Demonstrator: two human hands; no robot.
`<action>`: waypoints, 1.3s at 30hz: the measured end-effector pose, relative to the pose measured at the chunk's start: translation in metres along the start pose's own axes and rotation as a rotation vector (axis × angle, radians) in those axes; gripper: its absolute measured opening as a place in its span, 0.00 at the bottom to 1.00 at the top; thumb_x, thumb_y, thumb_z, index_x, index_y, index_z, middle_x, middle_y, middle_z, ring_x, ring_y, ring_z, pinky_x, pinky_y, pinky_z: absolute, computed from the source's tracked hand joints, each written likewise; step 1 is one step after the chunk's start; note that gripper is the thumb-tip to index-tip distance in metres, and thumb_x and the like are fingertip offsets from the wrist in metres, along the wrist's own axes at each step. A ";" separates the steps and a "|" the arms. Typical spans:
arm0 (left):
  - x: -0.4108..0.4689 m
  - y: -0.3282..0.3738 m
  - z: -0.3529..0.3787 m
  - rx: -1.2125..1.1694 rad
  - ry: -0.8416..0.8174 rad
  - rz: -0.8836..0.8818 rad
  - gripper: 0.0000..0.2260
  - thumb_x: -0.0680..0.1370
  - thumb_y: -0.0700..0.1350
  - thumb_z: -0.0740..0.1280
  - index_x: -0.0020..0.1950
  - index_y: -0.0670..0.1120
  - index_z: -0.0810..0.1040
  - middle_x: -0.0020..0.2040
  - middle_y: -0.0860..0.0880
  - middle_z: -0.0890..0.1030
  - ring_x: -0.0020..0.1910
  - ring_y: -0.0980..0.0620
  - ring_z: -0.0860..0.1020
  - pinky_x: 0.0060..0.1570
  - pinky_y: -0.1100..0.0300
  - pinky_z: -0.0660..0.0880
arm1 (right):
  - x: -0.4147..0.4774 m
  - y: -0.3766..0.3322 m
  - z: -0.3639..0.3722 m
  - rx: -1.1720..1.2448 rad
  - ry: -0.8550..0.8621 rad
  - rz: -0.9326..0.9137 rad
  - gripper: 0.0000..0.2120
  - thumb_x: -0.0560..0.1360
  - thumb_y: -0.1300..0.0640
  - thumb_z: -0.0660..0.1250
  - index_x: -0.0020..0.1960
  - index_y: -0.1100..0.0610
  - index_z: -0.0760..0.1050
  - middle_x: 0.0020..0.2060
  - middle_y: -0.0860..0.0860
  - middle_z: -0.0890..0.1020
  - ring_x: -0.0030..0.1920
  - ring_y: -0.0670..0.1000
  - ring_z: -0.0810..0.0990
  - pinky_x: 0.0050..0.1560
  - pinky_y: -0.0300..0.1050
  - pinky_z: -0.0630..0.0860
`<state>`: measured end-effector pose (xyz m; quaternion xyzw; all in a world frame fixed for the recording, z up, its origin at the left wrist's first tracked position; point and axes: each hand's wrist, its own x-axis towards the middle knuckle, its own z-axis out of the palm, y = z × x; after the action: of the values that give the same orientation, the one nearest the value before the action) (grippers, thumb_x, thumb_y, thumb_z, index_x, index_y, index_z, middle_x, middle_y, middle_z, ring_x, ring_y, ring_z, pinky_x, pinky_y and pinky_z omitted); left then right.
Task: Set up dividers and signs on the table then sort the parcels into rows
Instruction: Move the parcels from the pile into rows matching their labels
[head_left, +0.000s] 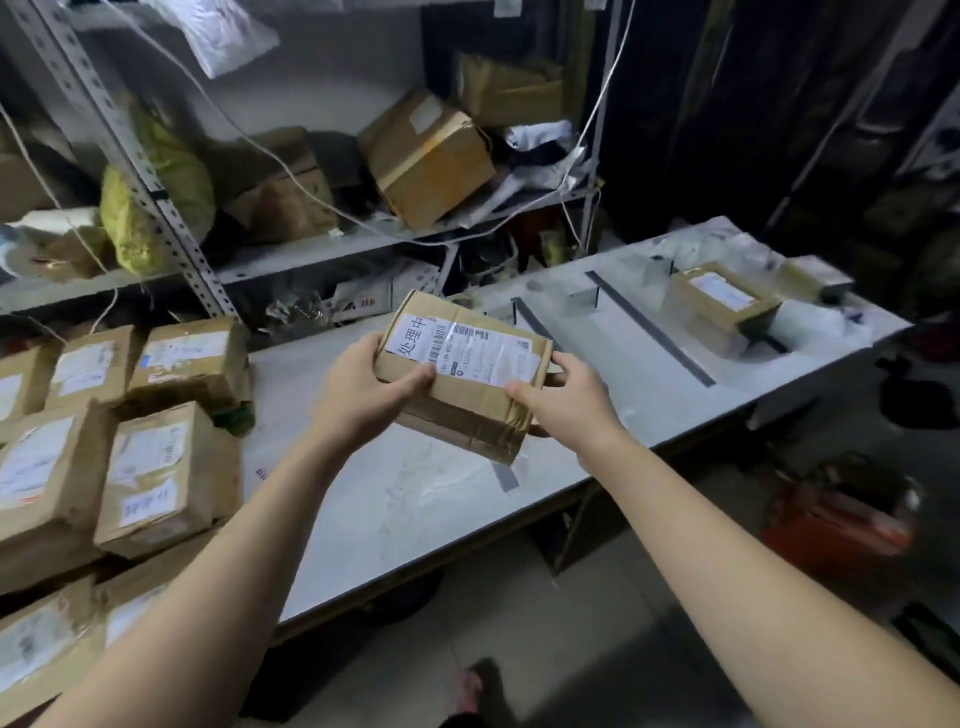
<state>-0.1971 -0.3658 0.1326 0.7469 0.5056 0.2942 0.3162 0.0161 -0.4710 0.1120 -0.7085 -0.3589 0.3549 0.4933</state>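
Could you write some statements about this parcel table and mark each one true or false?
1. Both the left hand and the right hand grip the brown cardboard parcel with a white label. True.
2. That label faces downward. False: it faces up.
3. On the white table lie dark divider strips. True.
4. The grey metal shelf behind is empty. False: it holds cardboard boxes.
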 end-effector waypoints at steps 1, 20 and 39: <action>0.012 0.007 0.010 -0.013 -0.020 0.020 0.18 0.74 0.54 0.75 0.62 0.52 0.78 0.52 0.55 0.82 0.49 0.56 0.79 0.45 0.61 0.76 | 0.008 0.002 -0.010 0.013 0.023 0.007 0.15 0.71 0.52 0.76 0.55 0.42 0.76 0.49 0.42 0.83 0.51 0.46 0.84 0.49 0.54 0.85; 0.297 -0.005 0.205 0.294 -0.762 0.147 0.23 0.72 0.55 0.79 0.61 0.50 0.76 0.53 0.52 0.81 0.50 0.53 0.79 0.54 0.58 0.77 | 0.189 0.102 -0.055 0.041 0.330 0.473 0.32 0.54 0.45 0.81 0.51 0.40 0.66 0.53 0.49 0.84 0.53 0.49 0.85 0.54 0.54 0.84; 0.317 -0.037 0.249 0.478 -0.761 0.142 0.37 0.75 0.60 0.74 0.78 0.47 0.67 0.74 0.47 0.75 0.71 0.46 0.73 0.70 0.51 0.71 | 0.219 0.103 -0.052 -0.528 0.310 0.422 0.23 0.74 0.48 0.75 0.63 0.56 0.72 0.53 0.52 0.80 0.48 0.52 0.78 0.38 0.36 0.71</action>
<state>0.0709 -0.1000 -0.0137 0.8867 0.3547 -0.1053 0.2774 0.1845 -0.3323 -0.0054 -0.9150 -0.2052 0.2324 0.2581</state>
